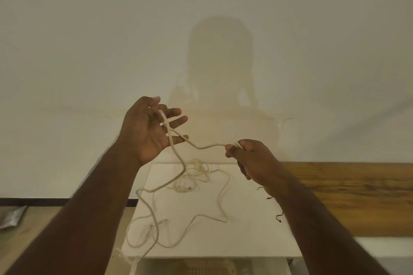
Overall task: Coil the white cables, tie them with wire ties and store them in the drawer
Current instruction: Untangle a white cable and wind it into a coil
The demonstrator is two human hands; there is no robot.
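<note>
Both hands are raised above the white cabinet top [245,219], and one white cable [202,146] runs between them, which reads as the start of a coil: one end fixed, the other hand feeding. The right hand [252,161], above the cabinet top's far right corner, is clenched around the cable's end, thumb and forefinger pinching it where a few short turns seem already gathered. The left hand [152,131], above the far left corner, is spread, palm up, fingers relaxed and straight; the cable merely drapes over its fingers, so it acts as a guide rather than a grip. Between the hands the cable's long axis lies roughly level, left to right, sagging slightly. From the left hand it drops steeply to the cabinet top, wanders there in loose bends, and trails off the near left edge. A second tangle of white cable [194,174] lies near the far edge. Thin dark wire ties [279,217] lie by the right edge, uncollected. Below the near edge an opening [212,269] shows, possibly the drawer; I cannot tell
</note>
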